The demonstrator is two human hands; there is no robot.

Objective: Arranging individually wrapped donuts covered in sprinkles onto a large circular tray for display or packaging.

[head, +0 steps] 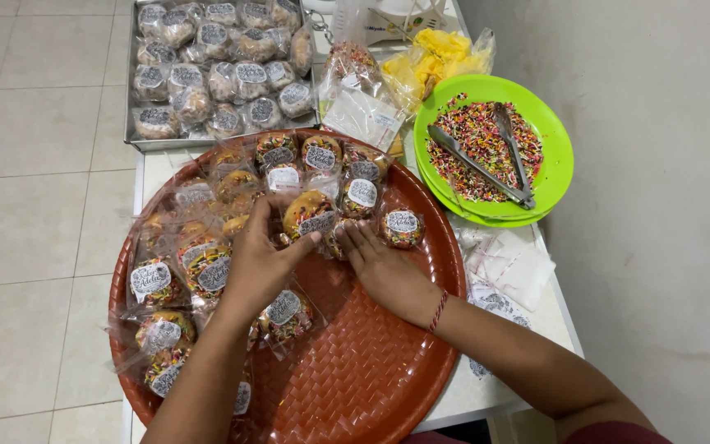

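My left hand [258, 261] grips a clear-wrapped doughnut with coloured sprinkles [307, 212] over a large round reddish-brown woven tray [355, 370]. My right hand [384, 267], with a red thread at the wrist, lies flat on the tray just right of it, fingers touching the same packet's lower edge. Several more wrapped sprinkled doughnuts with round labels [322, 156] lie around the tray's far and left parts. One wrapped doughnut [402, 228] sits alone to the right of my right hand.
A metal tray [133, 136] of wrapped pastries stands at the back. A green plate [556, 156] of coloured sprinkles holds metal tongs [486, 160]. Yellow-filled bags [441, 53] and empty clear bags [515, 263] lie on the white table. A tiled floor lies on the left, a wall on the right.
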